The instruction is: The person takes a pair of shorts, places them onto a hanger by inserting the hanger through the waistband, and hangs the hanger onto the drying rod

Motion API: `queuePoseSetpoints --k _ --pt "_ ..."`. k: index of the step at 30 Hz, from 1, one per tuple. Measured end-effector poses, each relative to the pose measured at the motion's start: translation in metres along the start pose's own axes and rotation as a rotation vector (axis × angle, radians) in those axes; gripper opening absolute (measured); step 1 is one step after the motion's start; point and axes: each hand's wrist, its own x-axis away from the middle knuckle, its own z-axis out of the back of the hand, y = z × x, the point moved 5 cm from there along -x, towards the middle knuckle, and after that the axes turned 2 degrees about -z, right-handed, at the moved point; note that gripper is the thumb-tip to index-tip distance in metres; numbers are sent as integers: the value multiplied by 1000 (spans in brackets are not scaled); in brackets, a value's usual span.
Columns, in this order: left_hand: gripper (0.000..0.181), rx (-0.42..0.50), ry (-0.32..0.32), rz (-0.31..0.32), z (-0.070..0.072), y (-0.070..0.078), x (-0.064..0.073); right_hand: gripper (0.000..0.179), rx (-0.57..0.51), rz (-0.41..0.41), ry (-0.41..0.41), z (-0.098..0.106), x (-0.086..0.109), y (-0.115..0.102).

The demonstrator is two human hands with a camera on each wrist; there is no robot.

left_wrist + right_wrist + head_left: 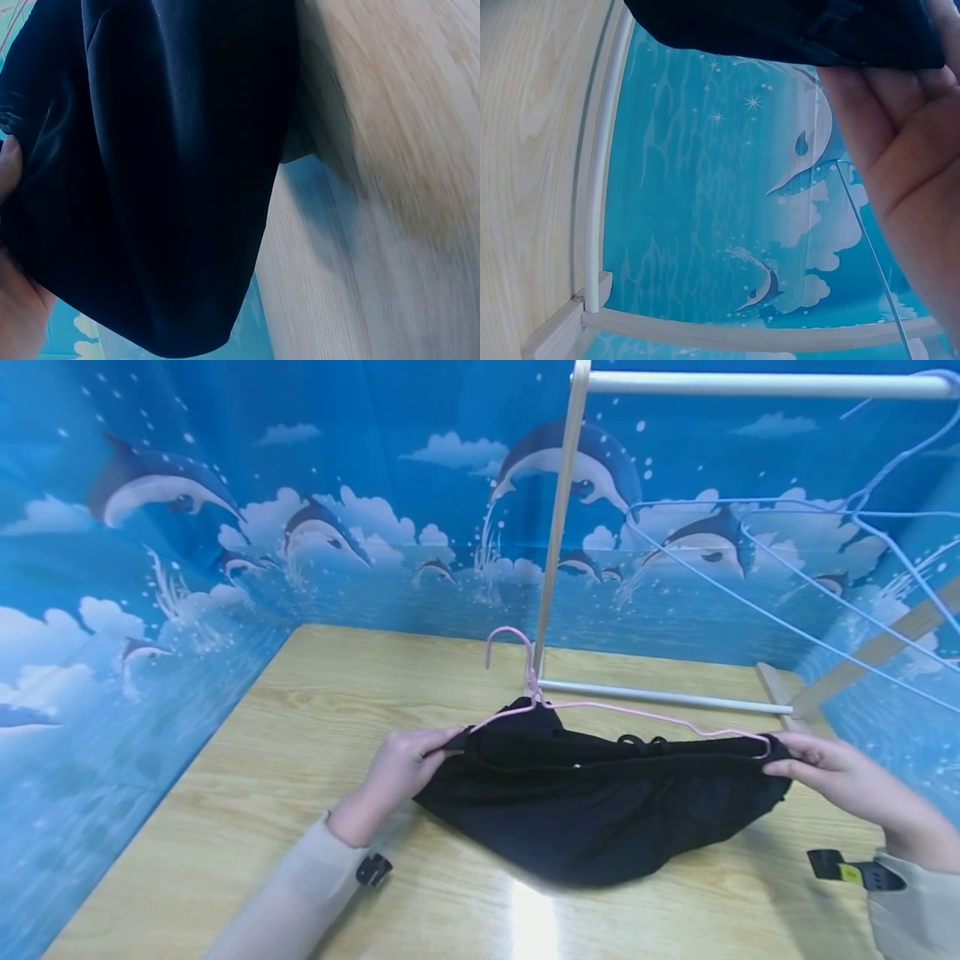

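Note:
Black shorts [600, 818] with a drawstring at the waist are stretched sideways between the two hands, low over the table. A pink hanger [622, 708] lies along the waist opening, its ends inside the waistband and its hook pointing up. The left hand [405, 764] pinches the waistband at the hanger's left end. At the opposite end, the right hand [832, 768] grips the waistband, thumb in front. Dark cloth [180, 165] fills much of the left wrist view, hiding most of that hand. In the right wrist view, the right hand's fingers [862, 105] lie under the cloth.
A wood-and-white-metal rack [558, 527] stands at the back right of the wooden table [315, 710]. Blue hangers [750, 581] hang from its top bar [750, 385], above the right hand. A blue dolphin-print curtain [337, 460] surrounds the table's back and sides.

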Motion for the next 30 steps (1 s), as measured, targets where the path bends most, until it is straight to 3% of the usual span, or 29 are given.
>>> queuePoseSetpoints --k 8,18,24,27,30 --pt "34 -33 -22 -33 0 0 -1 19 73 -88 -81 -3 1 3" --pt "34 -31 -63 -53 0 0 -2 23 134 -78 -88 -4 0 -3" --pt "34 -42 -103 -108 -1 2 -4 34 203 -146 -120 -5 -2 -8" --pt "33 -17 -121 -119 -6 5 -4 36 216 -128 -91 -3 -4 -9" --pt "32 15 -99 -93 -8 5 -4 33 210 -89 -43 -1 -4 -11"
